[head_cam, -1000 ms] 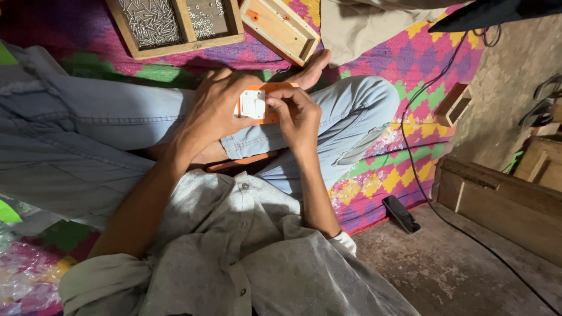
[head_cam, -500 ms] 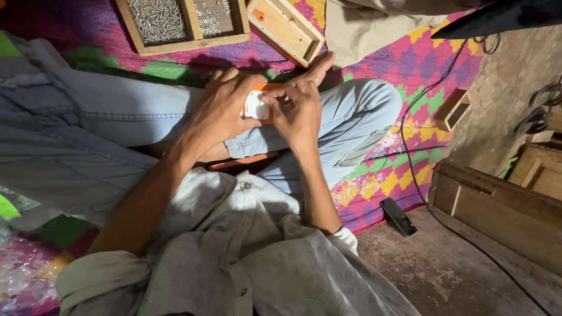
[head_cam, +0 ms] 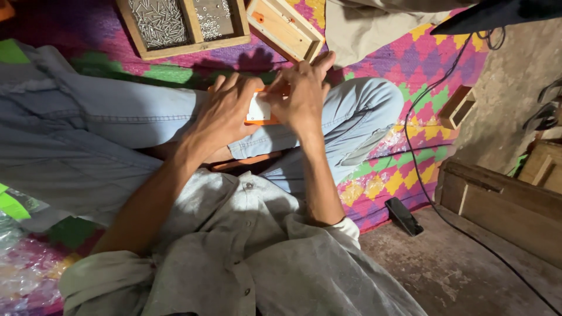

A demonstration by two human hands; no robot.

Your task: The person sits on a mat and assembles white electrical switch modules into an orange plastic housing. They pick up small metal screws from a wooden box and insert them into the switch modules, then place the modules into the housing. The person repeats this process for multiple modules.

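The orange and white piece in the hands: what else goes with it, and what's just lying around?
In use: left hand, right hand, orange and white piece.
Lying about: wooden tray of screws, small wooden box, black phone, black cable, wooden block.

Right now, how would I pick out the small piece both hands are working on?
Start from the bent knee in light blue jeans on the patterned mat. Just above the leg, the left hand and right hand meet around a small flat orange-and-white piece. It is the only bright orange thing between the fingers, unlike the wooden tray of screws beyond.
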